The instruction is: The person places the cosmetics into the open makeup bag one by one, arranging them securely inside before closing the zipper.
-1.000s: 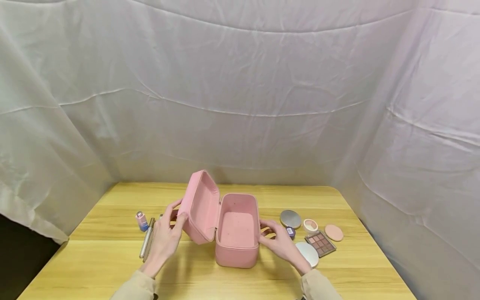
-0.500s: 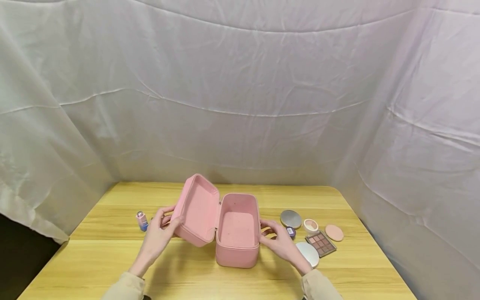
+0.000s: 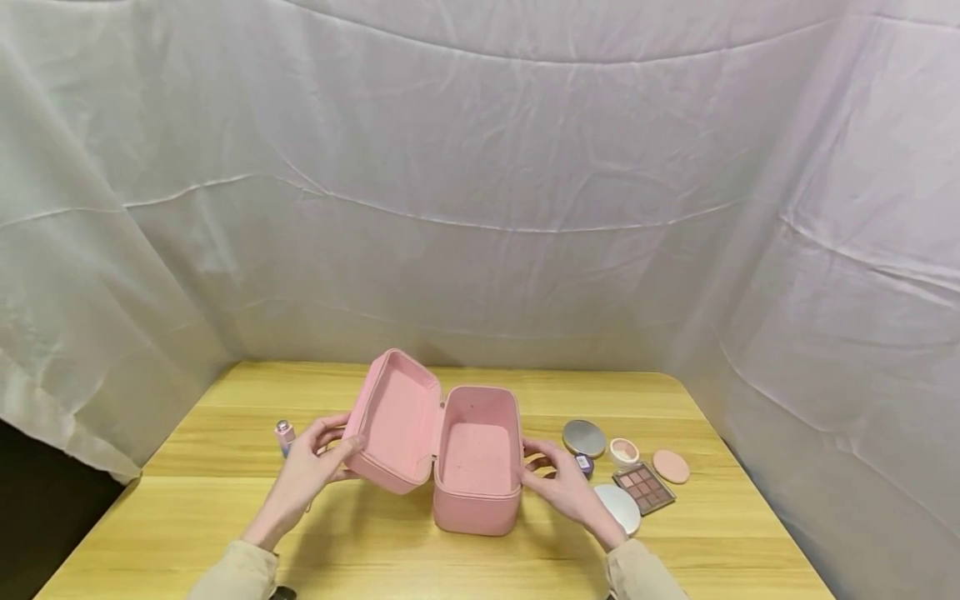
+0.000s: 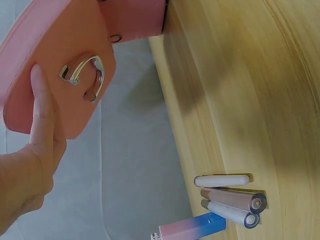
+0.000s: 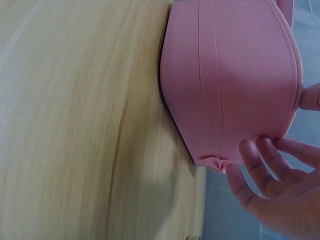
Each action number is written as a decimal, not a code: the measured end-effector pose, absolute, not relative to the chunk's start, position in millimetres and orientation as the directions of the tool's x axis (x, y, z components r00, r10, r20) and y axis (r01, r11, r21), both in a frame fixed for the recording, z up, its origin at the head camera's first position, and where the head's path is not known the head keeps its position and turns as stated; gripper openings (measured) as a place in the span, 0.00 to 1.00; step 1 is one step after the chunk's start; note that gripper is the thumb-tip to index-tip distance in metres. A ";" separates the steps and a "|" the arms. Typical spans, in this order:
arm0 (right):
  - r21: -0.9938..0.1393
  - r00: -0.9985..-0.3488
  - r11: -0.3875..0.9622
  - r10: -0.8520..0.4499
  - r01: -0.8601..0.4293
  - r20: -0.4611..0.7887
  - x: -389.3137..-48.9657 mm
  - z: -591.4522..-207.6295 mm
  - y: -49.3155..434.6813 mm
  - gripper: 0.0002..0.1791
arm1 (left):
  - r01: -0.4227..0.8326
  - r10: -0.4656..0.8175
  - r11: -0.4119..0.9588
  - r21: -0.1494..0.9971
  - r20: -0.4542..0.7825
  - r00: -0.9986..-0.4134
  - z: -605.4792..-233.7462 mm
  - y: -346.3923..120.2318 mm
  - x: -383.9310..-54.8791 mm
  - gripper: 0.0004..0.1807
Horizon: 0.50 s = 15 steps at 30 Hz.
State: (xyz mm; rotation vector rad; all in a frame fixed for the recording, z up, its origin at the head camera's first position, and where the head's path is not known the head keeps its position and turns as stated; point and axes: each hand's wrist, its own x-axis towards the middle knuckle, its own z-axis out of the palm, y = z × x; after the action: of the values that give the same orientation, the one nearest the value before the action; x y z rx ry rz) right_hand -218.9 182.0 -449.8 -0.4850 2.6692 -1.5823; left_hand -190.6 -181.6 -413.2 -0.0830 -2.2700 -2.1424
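The person's left hand point(image 3: 309, 465) grips the pink lid point(image 3: 401, 425); the right hand point(image 3: 566, 485), fingers loosely bent, touches the case point(image 3: 478, 513), a makeup palette point(image 3: 645, 489) to its right

One boxy pink case point(image 3: 476, 513); at nine o'clock, one pink-blue bottle point(image 4: 192, 228), three slim tubes point(image 4: 234, 199); at three, one brown square palette point(image 3: 643, 489), five round cosmetics point(image 3: 617, 510).

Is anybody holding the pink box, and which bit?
Yes: the left hand holds the open lid by its outer edge. The right hand touches the side of the pink box near the top; whether it grips is unclear.
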 end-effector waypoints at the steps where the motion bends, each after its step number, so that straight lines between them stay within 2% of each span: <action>1: -0.854 -0.950 0.445 -0.268 -0.269 0.159 -218.7 -449.4 182.4 0.28 | 0.051 0.036 0.055 0.997 0.049 -0.998 -413.4 -182.7 -190.8 0.30; 7: -0.847 -0.950 0.457 -0.269 -0.272 0.159 -218.6 -449.4 182.6 0.28 | 0.033 0.069 0.050 0.998 0.029 -0.997 -414.6 -187.4 -191.4 0.32; 15: -0.845 -0.941 0.450 -0.295 -0.290 0.166 -218.6 -448.4 183.7 0.29 | 0.023 0.052 0.051 0.998 0.020 -0.998 -414.9 -187.9 -191.4 0.32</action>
State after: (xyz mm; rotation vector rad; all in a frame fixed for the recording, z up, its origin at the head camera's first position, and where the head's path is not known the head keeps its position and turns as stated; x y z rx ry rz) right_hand -218.6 183.7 -448.4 -0.5392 2.6705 -1.5544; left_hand -191.4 -187.9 -414.9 -0.0821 -2.2923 -2.1777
